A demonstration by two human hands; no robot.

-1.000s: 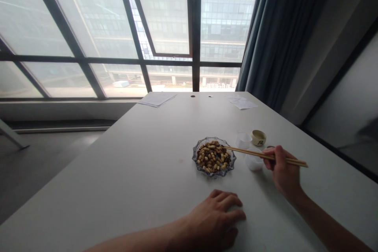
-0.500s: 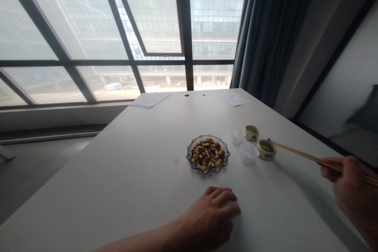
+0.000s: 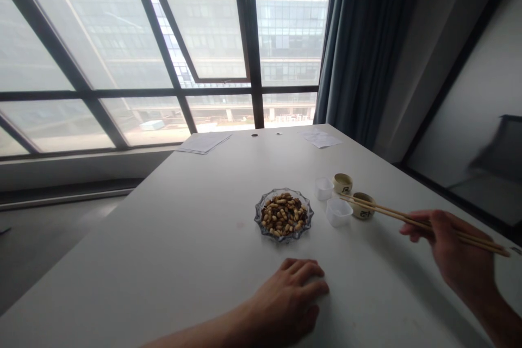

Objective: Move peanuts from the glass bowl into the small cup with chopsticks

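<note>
My right hand (image 3: pixel 457 244) grips a pair of wooden chopsticks (image 3: pixel 391 212). Their tips reach left past the nearer beige cup (image 3: pixel 362 212), above the gap between the cups and the clear plastic containers; nothing shows between them. Behind stands a second beige cup (image 3: pixel 342 184) with a dark character on it. Two clear containers, a nearer one (image 3: pixel 339 215) and a farther one (image 3: pixel 324 188), sit left of the cups. A scalloped glass bowl (image 3: pixel 261 228) holds peanuts (image 3: pixel 283 215) mixed with darker bits. My left hand (image 3: pixel 291 296) rests on the table before the bowl, fingers loosely bent and apart, holding nothing.
The white table (image 3: pixel 183 217) stretches toward the windows. Loose papers lie at its far left (image 3: pixel 204 143) and a crumpled sheet (image 3: pixel 322 138) at its far right. A dark curtain (image 3: pixel 359 54) hangs behind, and a dark chair (image 3: pixel 499 147) stands at the right.
My right hand has moved left with the chopsticks; their tips went from the nearer cup's right rim to beyond its left side. My left hand stays put. The view has shifted slightly.
</note>
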